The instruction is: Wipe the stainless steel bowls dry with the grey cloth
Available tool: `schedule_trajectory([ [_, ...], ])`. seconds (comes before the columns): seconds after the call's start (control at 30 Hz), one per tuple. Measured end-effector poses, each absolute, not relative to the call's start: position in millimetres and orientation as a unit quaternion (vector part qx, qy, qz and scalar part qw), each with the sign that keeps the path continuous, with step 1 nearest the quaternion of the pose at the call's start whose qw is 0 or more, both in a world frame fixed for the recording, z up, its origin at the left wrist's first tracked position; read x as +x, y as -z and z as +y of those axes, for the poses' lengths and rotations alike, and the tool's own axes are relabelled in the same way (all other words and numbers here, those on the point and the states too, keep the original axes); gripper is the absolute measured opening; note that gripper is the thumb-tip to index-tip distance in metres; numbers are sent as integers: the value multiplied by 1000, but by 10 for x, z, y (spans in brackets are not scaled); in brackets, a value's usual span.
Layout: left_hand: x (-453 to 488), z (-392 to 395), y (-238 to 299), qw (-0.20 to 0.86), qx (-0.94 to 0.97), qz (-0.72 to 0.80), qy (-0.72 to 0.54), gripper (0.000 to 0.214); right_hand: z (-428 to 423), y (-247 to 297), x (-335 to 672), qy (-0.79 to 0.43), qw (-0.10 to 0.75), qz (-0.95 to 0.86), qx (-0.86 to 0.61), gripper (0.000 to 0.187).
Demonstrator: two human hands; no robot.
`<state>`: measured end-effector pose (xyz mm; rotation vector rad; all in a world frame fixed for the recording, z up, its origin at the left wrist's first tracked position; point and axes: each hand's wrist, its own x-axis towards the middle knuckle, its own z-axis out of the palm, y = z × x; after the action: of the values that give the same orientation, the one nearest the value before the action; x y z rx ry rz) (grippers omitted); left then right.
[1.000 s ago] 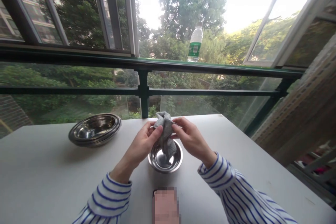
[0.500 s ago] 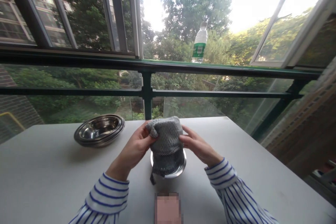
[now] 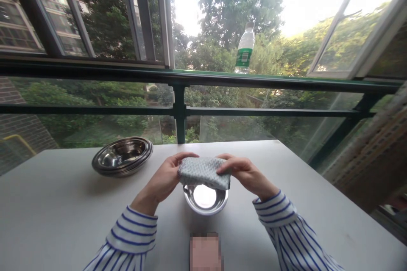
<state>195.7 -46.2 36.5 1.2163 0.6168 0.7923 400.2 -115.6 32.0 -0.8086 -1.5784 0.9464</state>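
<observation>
A grey textured cloth (image 3: 203, 171), folded into a small rectangle, is held between both hands over the far rim of a shiny metal bowl (image 3: 206, 211). My left hand (image 3: 163, 180) grips its left end, the thumb at the side and the fingers behind. At the right end, my right hand (image 3: 249, 173) pinches the cloth, with fingers lying over its upper face. The bowl stands on the white table, its inside partly hidden by the cloth.
Several nested metal bowls (image 3: 122, 156) stand at the left on the white table (image 3: 63, 203). A pixelated flat object (image 3: 205, 252) lies at the near edge. Beyond the table runs a green railing (image 3: 127, 75), with a plastic bottle (image 3: 245, 51) upright on it.
The cloth was hanging down into the bowl; now it is folded up into a compact rectangle above the rim. The bowl's inside has come into view. My right hand has closed over the cloth's right end.
</observation>
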Motion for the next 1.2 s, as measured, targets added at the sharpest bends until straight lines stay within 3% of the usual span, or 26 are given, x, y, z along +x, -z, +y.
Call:
schedule_trajectory([
  [0.07, 1932, -451, -373, 722, 529, 263, -361, 23, -1188, -369, 4037, -370, 509, -691, -356, 18],
  [0.17, 1896, -466, -412, 742, 525, 238, -343, 31, -1231, -434, 4082, -320, 469, -717, -405, 20],
  [0.3, 1905, -526, -461, 675, 613, 274, -307, 33, -1287, -475, 4120, -329, 417, -722, -444, 20],
  [0.5, 1996, -616, -442, 611, 704, 226, -284, 34, -1343, -404, 3987, -315, 369, -714, -505, 62],
  [0.77, 2031, -658, -470, 521, 754, 235, -323, 35, -1360, -208, 3871, -321, 481, -662, -477, 34],
  [0.87, 1991, -586, -436, 419, 742, 343, -395, 30, -1396, -116, 3947, -224, 515, -614, -554, 28],
  [0.93, 1931, -555, -364, 406, 699, 420, -412, 32, -1429, -52, 4008, -126, 516, -597, -601, 29],
  [1.07, 1794, -652, -123, 511, 602, 497, -360, 36, -1475, 48, 4069, 66, 442, -642, -623, 32],
  [1.2, 1765, -852, 116, 618, 529, 487, -318, 37, -1479, 94, 4004, 148, 356, -706, -594, 30],
])
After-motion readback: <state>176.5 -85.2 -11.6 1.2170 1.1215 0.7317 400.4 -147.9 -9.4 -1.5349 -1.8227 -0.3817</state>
